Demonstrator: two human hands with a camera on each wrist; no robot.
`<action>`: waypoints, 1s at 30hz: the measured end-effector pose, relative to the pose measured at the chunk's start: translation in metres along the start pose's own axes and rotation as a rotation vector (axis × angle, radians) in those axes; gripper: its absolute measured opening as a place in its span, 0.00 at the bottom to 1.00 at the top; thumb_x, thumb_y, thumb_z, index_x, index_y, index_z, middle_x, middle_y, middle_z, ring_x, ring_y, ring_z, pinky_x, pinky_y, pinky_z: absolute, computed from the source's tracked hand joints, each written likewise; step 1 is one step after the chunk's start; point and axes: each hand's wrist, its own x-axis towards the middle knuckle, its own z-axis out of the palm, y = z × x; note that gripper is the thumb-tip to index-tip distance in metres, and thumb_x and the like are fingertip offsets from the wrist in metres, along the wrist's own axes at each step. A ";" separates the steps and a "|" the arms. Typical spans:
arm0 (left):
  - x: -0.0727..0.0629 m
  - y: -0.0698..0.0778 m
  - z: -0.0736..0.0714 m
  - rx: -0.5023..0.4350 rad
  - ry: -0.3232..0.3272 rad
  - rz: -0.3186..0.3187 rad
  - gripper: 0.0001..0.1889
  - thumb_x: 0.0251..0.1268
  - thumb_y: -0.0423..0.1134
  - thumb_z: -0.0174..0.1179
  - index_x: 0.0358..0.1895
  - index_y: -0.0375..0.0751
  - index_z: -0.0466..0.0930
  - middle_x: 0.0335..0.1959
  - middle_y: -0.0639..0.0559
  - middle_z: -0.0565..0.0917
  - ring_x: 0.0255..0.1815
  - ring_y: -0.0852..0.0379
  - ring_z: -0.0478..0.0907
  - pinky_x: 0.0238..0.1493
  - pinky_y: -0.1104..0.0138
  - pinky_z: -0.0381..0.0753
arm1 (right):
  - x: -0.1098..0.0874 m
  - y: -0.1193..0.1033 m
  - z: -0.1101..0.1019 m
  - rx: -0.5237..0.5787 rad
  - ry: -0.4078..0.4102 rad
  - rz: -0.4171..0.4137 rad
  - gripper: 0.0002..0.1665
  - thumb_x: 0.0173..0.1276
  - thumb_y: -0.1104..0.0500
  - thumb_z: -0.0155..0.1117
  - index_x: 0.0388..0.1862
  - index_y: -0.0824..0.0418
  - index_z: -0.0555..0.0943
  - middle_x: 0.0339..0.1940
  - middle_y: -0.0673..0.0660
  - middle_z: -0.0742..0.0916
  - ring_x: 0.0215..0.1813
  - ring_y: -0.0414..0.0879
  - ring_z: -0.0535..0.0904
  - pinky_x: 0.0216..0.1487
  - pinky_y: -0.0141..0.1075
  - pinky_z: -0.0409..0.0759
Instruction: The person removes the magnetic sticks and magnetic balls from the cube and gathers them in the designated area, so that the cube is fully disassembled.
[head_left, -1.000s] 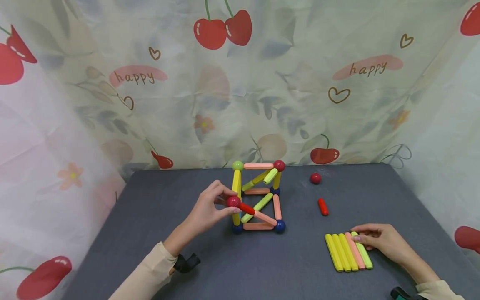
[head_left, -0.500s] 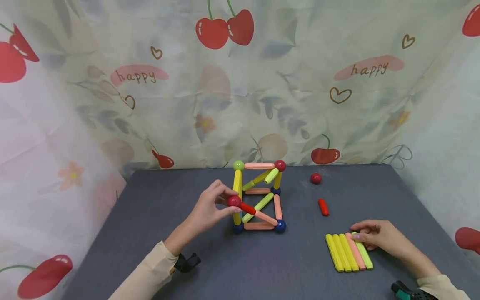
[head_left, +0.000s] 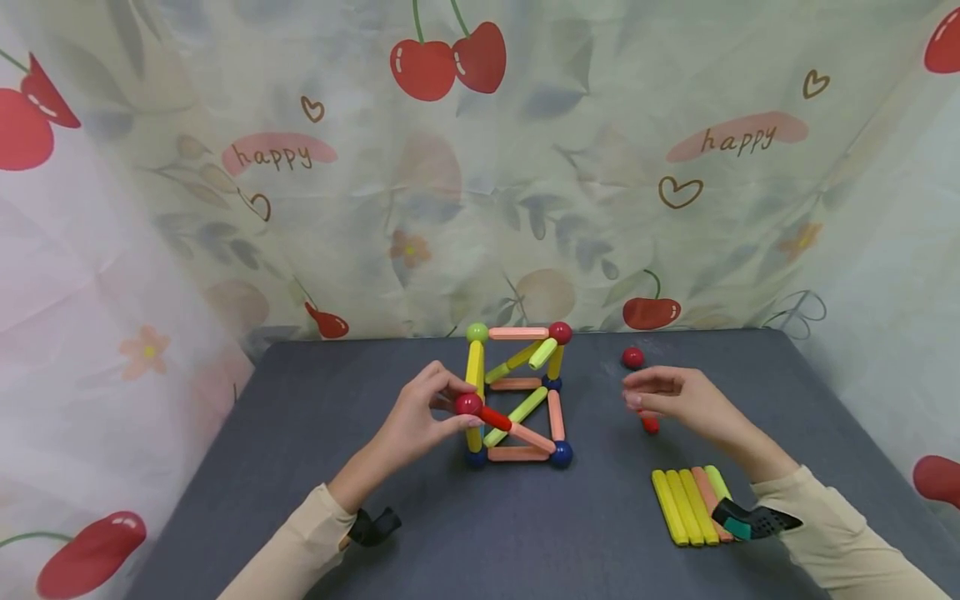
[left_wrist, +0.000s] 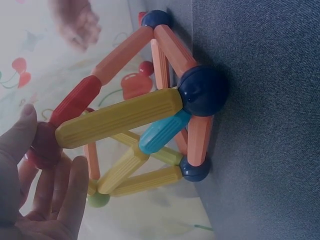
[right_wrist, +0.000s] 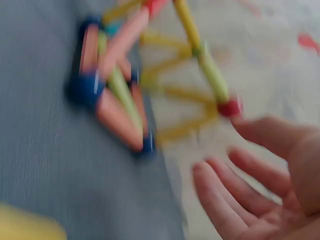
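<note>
My left hand (head_left: 420, 408) pinches a red ball (left_wrist: 45, 145) between thumb and fingers, at the near upper left corner of a frame of sticks and balls. A red stick (head_left: 495, 417) joins that ball to a pink stick (head_left: 531, 437), which slants down to a dark blue ball (head_left: 561, 453). A yellow stick (left_wrist: 120, 117) also runs from the pinched ball down to another blue ball (left_wrist: 204, 91). My right hand (head_left: 686, 404) hovers over a loose red stick (head_left: 650, 425), partly hiding it. Blurred in the right wrist view, its fingers are spread and hold nothing.
A loose red ball (head_left: 633, 358) lies near the table's back edge, beyond my right hand. Yellow, pink and light green sticks (head_left: 678, 504) lie in a row at front right, partly under my right wrist strap (head_left: 753, 518). A printed cloth (head_left: 480, 208) hangs behind the table.
My right hand has left the light green stick at the end of the row and moved forward and left to the loose red stick. My left hand keeps its pinch in place.
</note>
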 end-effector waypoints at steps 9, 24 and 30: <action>0.000 0.001 -0.001 0.023 0.003 -0.005 0.17 0.53 0.43 0.74 0.46 0.46 0.82 0.39 0.53 0.76 0.39 0.61 0.81 0.41 0.65 0.88 | 0.036 -0.049 0.060 0.373 0.142 0.061 0.33 0.73 0.45 0.60 0.65 0.67 0.68 0.64 0.69 0.81 0.53 0.45 0.87 0.59 0.42 0.83; 0.000 -0.001 0.000 0.019 0.002 0.007 0.17 0.53 0.43 0.74 0.46 0.47 0.82 0.39 0.53 0.75 0.39 0.61 0.81 0.41 0.64 0.88 | 0.080 -0.061 0.105 0.661 0.381 0.100 0.15 0.73 0.55 0.61 0.46 0.57 0.64 0.52 0.64 0.85 0.34 0.39 0.88 0.50 0.42 0.87; 0.000 -0.001 0.000 0.009 0.000 0.006 0.17 0.53 0.43 0.74 0.46 0.47 0.82 0.39 0.53 0.75 0.39 0.61 0.81 0.42 0.60 0.88 | 0.083 -0.062 0.107 0.672 0.403 0.094 0.14 0.73 0.58 0.61 0.45 0.57 0.64 0.46 0.60 0.83 0.33 0.38 0.88 0.46 0.38 0.88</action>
